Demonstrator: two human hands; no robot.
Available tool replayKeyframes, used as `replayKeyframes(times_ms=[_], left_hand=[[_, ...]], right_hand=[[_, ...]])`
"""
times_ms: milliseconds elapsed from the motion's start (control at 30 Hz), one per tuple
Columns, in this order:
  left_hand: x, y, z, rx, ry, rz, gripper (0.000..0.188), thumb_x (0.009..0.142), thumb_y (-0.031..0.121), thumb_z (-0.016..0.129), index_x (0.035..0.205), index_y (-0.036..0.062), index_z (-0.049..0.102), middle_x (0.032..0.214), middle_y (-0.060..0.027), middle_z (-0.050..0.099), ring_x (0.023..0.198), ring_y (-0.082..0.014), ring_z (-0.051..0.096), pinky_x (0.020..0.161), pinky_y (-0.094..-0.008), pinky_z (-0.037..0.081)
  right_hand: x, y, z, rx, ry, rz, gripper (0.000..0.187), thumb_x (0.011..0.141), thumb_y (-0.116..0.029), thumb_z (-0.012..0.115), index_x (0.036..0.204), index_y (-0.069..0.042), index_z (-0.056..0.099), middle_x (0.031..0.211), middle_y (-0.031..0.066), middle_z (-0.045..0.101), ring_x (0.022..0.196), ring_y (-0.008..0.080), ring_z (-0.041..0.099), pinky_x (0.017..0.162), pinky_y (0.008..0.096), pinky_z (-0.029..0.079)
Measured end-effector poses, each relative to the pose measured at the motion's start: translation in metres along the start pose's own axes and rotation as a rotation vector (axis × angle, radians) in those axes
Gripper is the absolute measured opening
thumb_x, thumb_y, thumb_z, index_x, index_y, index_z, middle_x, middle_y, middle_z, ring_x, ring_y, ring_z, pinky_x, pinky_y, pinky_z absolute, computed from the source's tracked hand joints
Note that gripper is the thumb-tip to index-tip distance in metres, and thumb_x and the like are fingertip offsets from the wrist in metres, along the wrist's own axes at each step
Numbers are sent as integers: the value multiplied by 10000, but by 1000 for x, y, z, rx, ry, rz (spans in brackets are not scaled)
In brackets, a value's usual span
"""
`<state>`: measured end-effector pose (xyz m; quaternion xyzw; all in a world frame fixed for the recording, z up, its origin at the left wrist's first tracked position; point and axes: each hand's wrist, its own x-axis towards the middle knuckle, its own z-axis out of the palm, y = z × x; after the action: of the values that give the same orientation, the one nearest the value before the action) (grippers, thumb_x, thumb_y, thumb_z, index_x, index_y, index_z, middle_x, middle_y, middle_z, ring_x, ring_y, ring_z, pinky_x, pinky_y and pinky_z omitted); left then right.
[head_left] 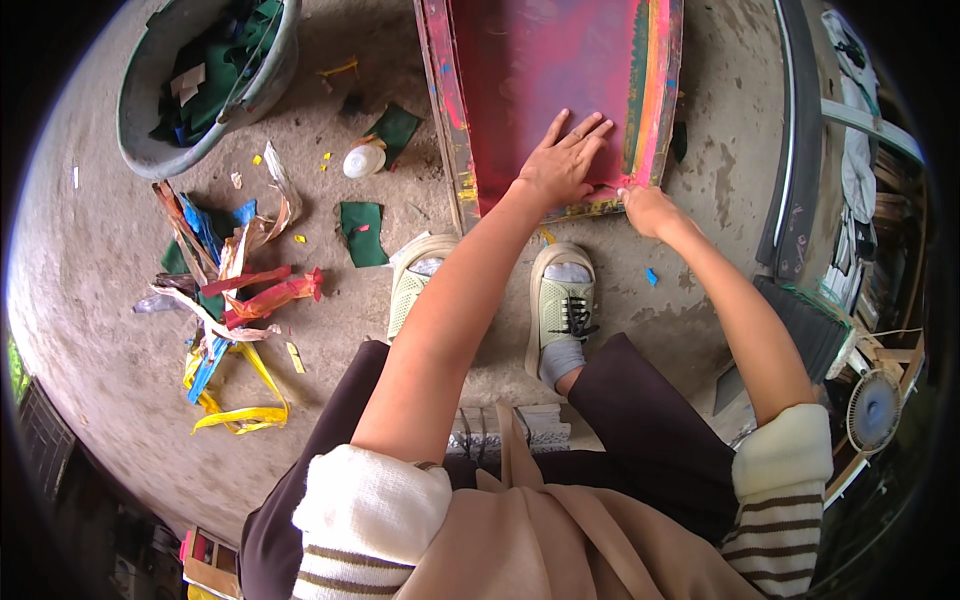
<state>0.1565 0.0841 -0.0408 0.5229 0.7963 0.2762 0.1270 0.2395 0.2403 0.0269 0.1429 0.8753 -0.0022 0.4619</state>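
Observation:
A screen-printing frame (pixel 437 72) smeared with pink, yellow and green lies before my feet, with a reddish translucent mesh (pixel 515 110) inside it. My left hand (pixel 562 165) rests flat near the mesh's near end, its fingers spread. At the near right corner of the frame, my right hand (pixel 650 209) is closed in a pinch. A bit of pink-red material shows by those fingertips, but what they grip is too small to make out. Green and orange-yellow strips (pixel 655 90) run along the frame's right inner side.
Crumpled coloured tape strips (pixel 262 290) lie heaped on the concrete floor at left. Beyond them stands a grey bucket (pixel 135 125) holding dark green scraps. A white roll (pixel 364 161) and green pieces (pixel 362 232) lie nearer the frame. A fan (pixel 873 410) is at far right.

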Motion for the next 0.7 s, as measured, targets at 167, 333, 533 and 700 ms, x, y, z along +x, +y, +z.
replayKeyframes(times_ms=[167, 333, 533, 700], left_hand=[[-1, 0, -1, 61, -40, -27, 755, 764, 395, 659, 1355, 77, 315, 1507, 7, 211, 1406, -137, 120, 1155, -460, 49], [4, -3, -2, 76, -23, -24, 773, 762, 412, 653, 1366, 76, 307, 1509, 7, 206, 1408, -136, 111, 1155, -460, 49], [5, -2, -2, 108, -29, -23, 752, 754, 420, 655, 1352, 81, 347, 1509, 11, 204, 1407, -133, 113, 1155, -460, 50], [4, -3, 1, 121, 5, -22, 717, 742, 412, 669, 1319, 86, 397, 1508, 15, 205, 1404, -131, 120, 1155, -459, 59]], right_hand=[[0, 0, -2, -45, 3, -127, 463, 992, -266, 261, 990, 77, 572, 986, 297, 598, 964, 450, 570, 868, 496, 450], [-3, -4, -11, -35, 33, -152, 483, 993, -266, 257, 962, 87, 584, 966, 296, 603, 947, 449, 576, 859, 493, 455], [-2, -5, -6, -31, 39, -112, 447, 983, -244, 264, 1015, 76, 574, 1005, 278, 602, 940, 429, 590, 834, 478, 481], [-11, -11, -13, 194, 44, -13, 537, 993, -326, 243, 951, 92, 578, 918, 310, 610, 772, 431, 629, 703, 481, 527]])
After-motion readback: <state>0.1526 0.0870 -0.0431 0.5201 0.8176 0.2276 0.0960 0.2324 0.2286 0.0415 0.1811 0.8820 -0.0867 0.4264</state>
